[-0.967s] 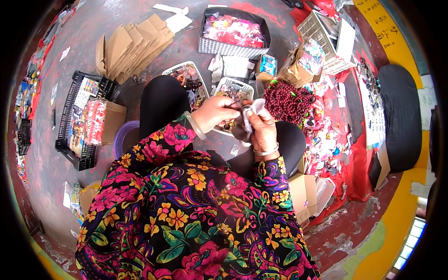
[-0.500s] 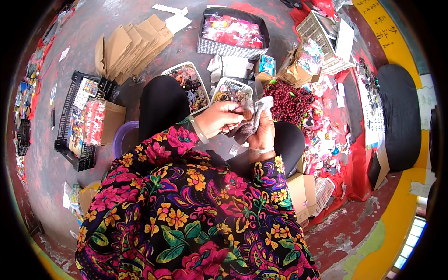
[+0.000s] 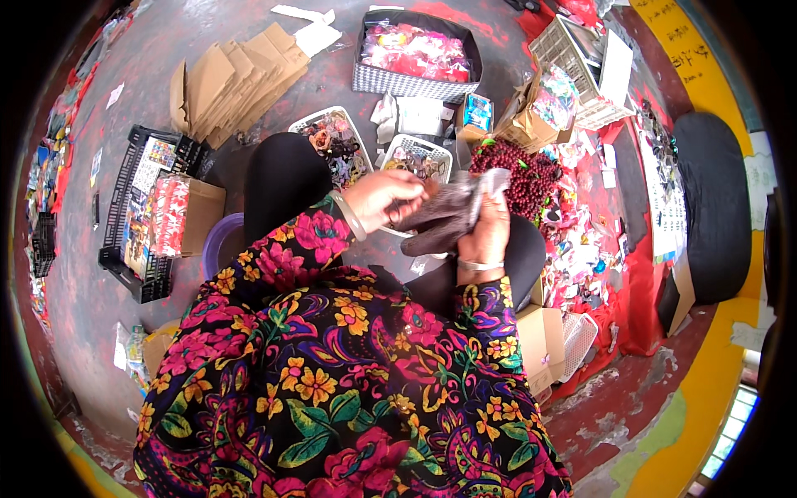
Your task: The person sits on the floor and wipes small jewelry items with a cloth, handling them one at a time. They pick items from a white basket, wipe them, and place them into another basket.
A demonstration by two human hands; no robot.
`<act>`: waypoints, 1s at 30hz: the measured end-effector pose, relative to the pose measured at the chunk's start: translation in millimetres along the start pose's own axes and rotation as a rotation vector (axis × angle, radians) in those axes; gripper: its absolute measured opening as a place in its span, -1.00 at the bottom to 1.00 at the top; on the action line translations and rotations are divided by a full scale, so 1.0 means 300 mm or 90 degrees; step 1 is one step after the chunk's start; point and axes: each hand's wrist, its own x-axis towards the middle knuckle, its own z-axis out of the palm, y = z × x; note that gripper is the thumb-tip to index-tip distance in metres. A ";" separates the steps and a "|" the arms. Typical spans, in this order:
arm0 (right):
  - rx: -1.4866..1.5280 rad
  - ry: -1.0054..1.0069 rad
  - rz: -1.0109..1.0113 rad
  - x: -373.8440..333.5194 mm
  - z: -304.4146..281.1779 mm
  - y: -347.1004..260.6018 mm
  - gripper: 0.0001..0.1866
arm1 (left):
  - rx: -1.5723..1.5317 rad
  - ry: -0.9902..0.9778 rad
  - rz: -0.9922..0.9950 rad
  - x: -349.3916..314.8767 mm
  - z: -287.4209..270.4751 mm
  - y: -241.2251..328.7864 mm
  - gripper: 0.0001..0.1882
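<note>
My right hand (image 3: pixel 488 232) grips a clear plastic bag (image 3: pixel 452 214) filled with small dark items, held up over my knees. My left hand (image 3: pixel 383 197) pinches a small brown piece at the bag's open top. Both wrists wear pale bangles, and both arms are in a flowered sleeve. Just beyond the bag sits a white basket (image 3: pixel 417 158) of dark small pieces. A heap of dark red beads (image 3: pixel 525 173) lies right of the bag on the floor.
A second white basket (image 3: pixel 330 139) of mixed pieces stands at the left knee. Flattened cardboard (image 3: pixel 231 85) lies far left, a checked bin (image 3: pixel 415 56) of pink packets at the back, a black crate (image 3: pixel 143 207) with printed packets left, a purple tub (image 3: pixel 221 242) beside my leg.
The bag has swung from upright and white-looking to lying flatter between my hands. My left hand has moved right, to the bag's mouth.
</note>
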 end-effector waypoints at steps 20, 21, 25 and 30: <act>0.031 0.036 -0.067 -0.006 -0.104 -0.162 -0.73 | -0.020 0.387 -0.115 0.337 -0.347 -0.271 -0.83; 0.021 0.028 -0.066 -0.012 -0.093 -0.166 -0.73 | 0.003 0.368 -0.113 0.368 -0.345 -0.252 -0.82; 0.008 0.072 -0.070 -0.014 -0.080 -0.151 -0.74 | 0.018 0.301 -0.107 0.441 -0.247 -0.143 -0.79; -0.009 0.062 -0.059 0.002 -0.064 -0.141 -0.74 | 0.089 0.240 -0.057 0.509 -0.296 -0.137 -0.72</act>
